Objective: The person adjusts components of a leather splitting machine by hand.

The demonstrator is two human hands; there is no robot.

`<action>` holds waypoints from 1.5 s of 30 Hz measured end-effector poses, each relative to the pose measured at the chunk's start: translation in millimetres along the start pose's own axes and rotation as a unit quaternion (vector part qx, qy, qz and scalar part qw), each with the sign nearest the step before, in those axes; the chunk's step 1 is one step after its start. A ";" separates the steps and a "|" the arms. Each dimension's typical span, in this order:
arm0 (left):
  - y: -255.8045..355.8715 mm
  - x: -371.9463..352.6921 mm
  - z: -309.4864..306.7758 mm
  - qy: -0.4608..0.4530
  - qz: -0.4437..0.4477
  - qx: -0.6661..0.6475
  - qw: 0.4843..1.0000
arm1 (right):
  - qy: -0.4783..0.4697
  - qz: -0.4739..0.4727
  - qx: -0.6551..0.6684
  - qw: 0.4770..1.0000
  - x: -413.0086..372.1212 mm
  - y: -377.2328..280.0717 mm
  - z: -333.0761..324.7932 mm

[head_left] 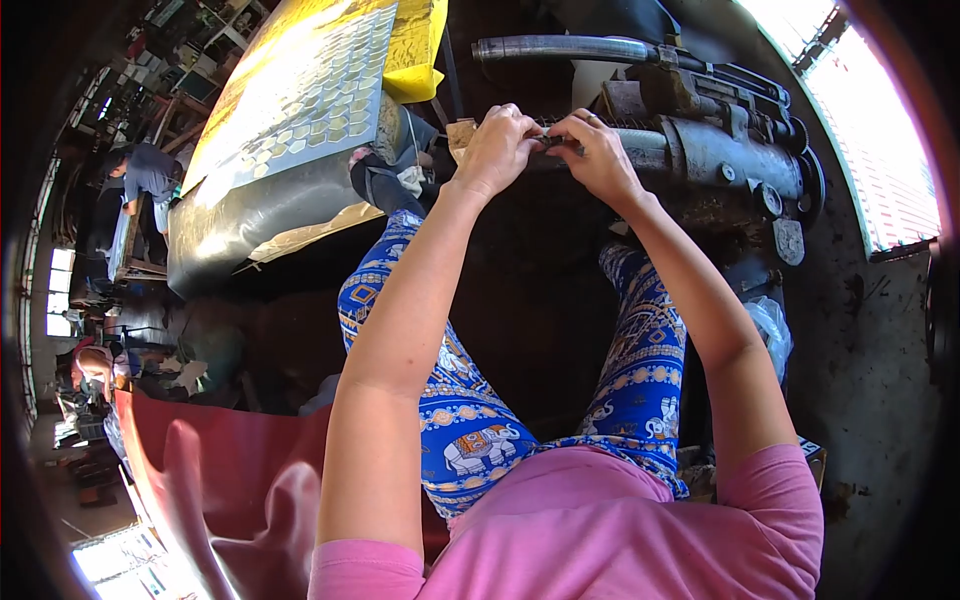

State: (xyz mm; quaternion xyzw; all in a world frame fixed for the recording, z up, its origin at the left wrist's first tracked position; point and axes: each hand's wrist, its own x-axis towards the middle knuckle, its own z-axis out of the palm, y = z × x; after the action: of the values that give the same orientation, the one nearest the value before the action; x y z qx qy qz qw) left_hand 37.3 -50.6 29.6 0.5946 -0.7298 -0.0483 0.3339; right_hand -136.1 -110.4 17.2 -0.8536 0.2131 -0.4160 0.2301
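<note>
A seated person looks down their own body, pink shirt and blue patterned trousers, with both bare arms stretched forward and meeting in front of the knees.

Just beyond the fingers and off to the right stands a heavy, grimy metal machine [720, 150] with a thick pipe [560, 47] running across its top. To the left of the fingers, well apart from them, a large grey board [250, 200] leans at a slant. It carries a yellow sheet [410, 40] covered with rows of small six-sided tiles. Lower left, near the person's left elbow, lies a red cloth [230, 480]. Far off to the left, another person [145, 175] bends over a bench.

The left hand [495, 150] and right hand [600, 155] come together knuckle to knuckle, both arms nearly straight, elbows slightly bent, wrists raised to about the same height. Between them sits a small dark piece [552, 142]. Its long axis runs side to side, from one hand across to the other, so each hand has one end and neither is nearer than the other.

The left fingers [520, 125] are curled in and pressed together, pinching the left end of the piece. The right fingers [575, 130] are bent the same way, pinching the right end, with the thumb tucked below. The piece is held up off any surface, just in front of the machine's near edge. It is too small and shadowed to say what it is.
</note>
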 end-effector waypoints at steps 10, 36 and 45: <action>-0.1 -6.2 0.0 0.005 -0.008 -0.016 1.000 | -0.047 -0.020 0.054 0.997 10.4 16.8 -4.0; 0.6 0.4 -5.9 0.012 -0.025 -0.032 0.999 | -0.101 0.035 0.042 0.993 23.1 31.2 -6.0; -1.3 2.4 -8.4 -0.029 -0.026 0.002 0.999 | -0.018 -0.011 0.040 0.999 1.0 13.2 -1.7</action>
State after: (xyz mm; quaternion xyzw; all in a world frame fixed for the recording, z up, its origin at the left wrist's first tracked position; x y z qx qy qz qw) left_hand 42.7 -50.3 36.5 0.6125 -0.7235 -0.0727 0.3101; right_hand -139.2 -121.8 11.2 -0.8532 0.1827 -0.4116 0.2633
